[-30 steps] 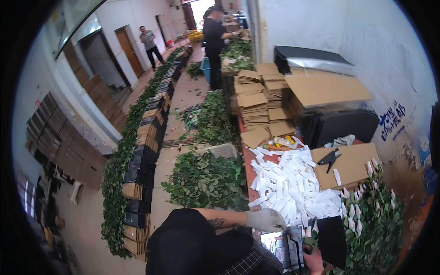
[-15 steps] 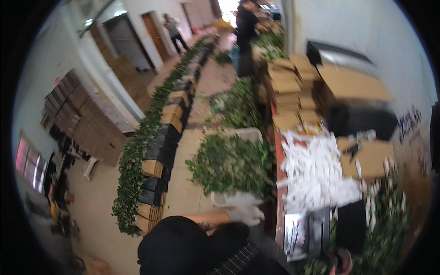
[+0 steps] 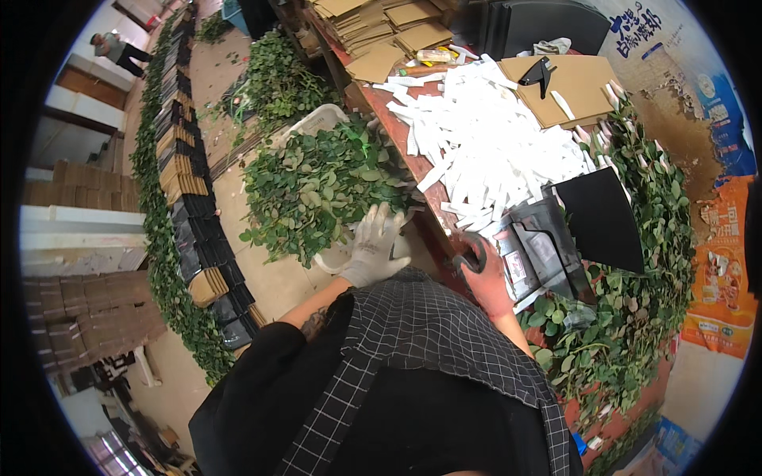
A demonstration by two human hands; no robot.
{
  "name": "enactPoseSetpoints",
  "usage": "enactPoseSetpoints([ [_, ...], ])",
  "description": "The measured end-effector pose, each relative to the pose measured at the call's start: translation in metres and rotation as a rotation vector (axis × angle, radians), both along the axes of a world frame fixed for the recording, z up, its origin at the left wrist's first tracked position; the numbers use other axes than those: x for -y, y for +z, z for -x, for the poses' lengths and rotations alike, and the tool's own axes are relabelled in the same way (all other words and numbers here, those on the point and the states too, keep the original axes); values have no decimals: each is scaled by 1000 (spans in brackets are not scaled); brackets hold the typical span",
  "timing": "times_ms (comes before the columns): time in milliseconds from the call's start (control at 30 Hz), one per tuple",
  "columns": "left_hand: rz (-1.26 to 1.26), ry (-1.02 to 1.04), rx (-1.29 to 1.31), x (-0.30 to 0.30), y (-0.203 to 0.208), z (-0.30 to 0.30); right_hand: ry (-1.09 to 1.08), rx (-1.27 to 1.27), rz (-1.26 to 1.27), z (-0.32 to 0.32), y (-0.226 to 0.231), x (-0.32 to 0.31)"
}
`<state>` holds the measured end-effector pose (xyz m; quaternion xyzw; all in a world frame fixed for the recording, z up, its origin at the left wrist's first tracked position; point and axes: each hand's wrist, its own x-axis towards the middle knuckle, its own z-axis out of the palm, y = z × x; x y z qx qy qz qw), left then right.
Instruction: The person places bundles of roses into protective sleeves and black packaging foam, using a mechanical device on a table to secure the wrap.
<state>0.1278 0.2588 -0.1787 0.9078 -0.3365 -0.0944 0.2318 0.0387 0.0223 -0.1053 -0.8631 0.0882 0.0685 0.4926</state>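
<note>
My left hand (image 3: 371, 247), in a pale grey glove, is open with fingers spread. It reaches to the near side of a white basket (image 3: 324, 116) heaped with green leafy stems (image 3: 317, 178); I cannot tell whether it touches them. At the edge of the red table (image 3: 397, 131) is my right hand (image 3: 486, 278), in an orange-red glove with a dark palm. Its fingers curl loosely, apart from the thumb, with nothing visible between them. Beside it lie clear and dark plastic sleeves (image 3: 544, 246) and a black sheet (image 3: 599, 218). A pile of white strips (image 3: 492, 135) covers the table beyond.
Leafy stems (image 3: 643, 309) fill the table's right side. A black tool (image 3: 537, 75) lies on brown cardboard (image 3: 575, 87), near stacked cardboard pieces (image 3: 381, 36). To the left runs a long row of bunches in black and brown sleeves (image 3: 194, 206). A person (image 3: 119, 51) stands far off.
My view has swung right and down toward the table. My left hand now has spread fingers and is beside the basket. My right hand has come into clear sight at the table edge.
</note>
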Motion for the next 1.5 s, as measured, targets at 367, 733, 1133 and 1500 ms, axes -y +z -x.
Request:
enactPoseSetpoints([
  [367, -141, -138, 186, 99, -14, -172, -266, -325, 908, -122, -83, -22],
  [733, 176, -158, 461, 133, -58, -284, -320, -148, 973, -207, -99, 7],
  [1133, 43, -155, 363, 94, -15, -281, -263, -19, 864, -239, -74, 7],
  [1500, 290, -146, 155, 70, 13, -193, -278, 176, 530, -130, 29, -8],
])
